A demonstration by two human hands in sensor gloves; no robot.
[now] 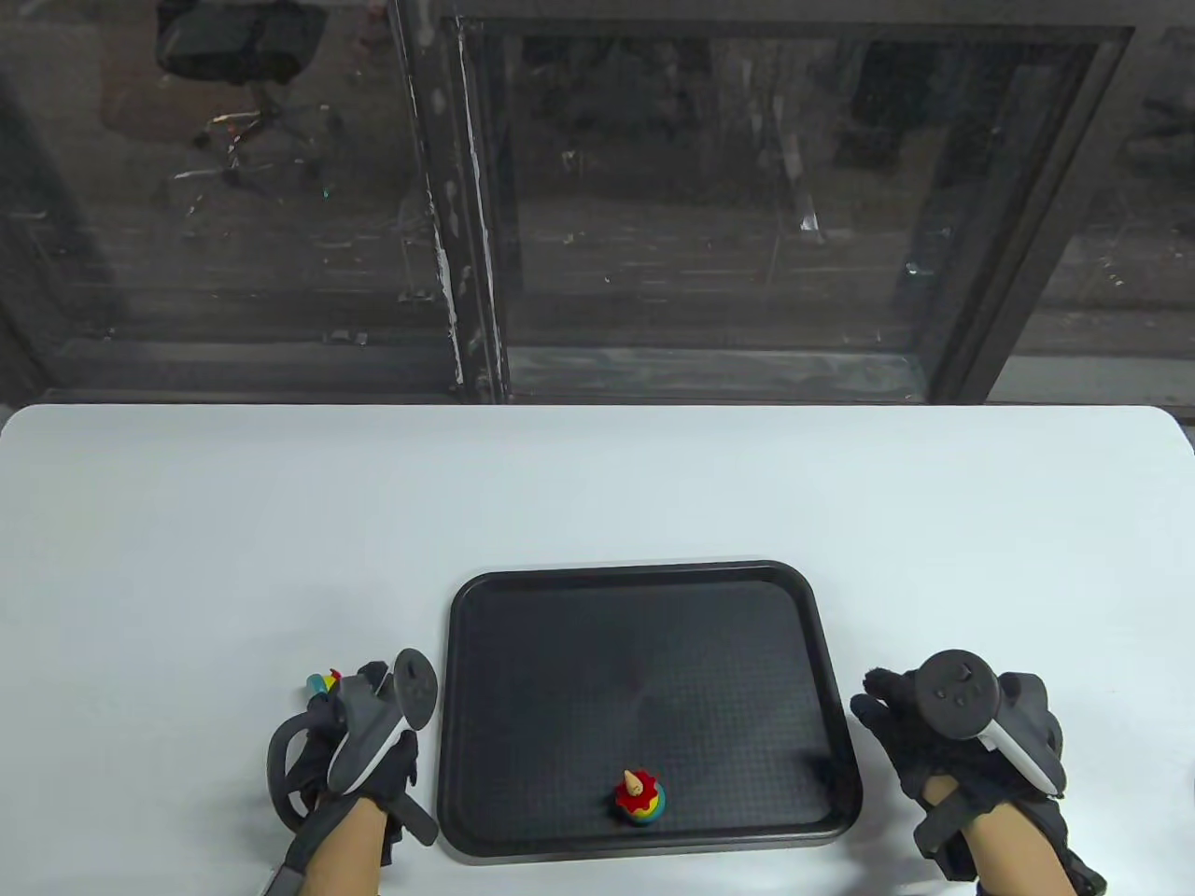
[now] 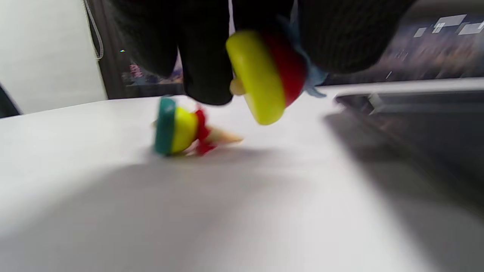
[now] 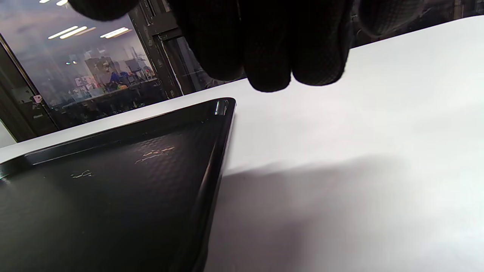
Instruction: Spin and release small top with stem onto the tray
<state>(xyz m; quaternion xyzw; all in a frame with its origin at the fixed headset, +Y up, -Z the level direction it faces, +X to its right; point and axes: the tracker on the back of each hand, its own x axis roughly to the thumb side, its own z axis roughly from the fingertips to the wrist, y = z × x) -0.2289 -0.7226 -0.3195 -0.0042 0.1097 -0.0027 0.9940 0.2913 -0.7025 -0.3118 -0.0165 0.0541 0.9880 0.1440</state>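
Note:
My left hand (image 1: 359, 695) hovers over the white table just left of the black tray (image 1: 644, 583). In the left wrist view its fingers (image 2: 204, 56) pinch a small top with a yellow disc and red layer (image 2: 264, 71), tilted and held above the table. A second top (image 2: 181, 128), teal, yellow and red with a pale stem, lies on its side on the table beyond the fingers. A third top (image 1: 638, 798) stands on the tray near its front edge. My right hand (image 1: 896, 709) rests right of the tray, fingers (image 3: 272, 56) loosely curled and holding nothing.
The tray's right rim (image 3: 221, 151) runs just left of my right hand. The white table (image 1: 597, 485) stretches behind the tray to its far edge, with dark glass panels beyond. In the left wrist view the tray (image 2: 416, 109) lies to the right of the held top.

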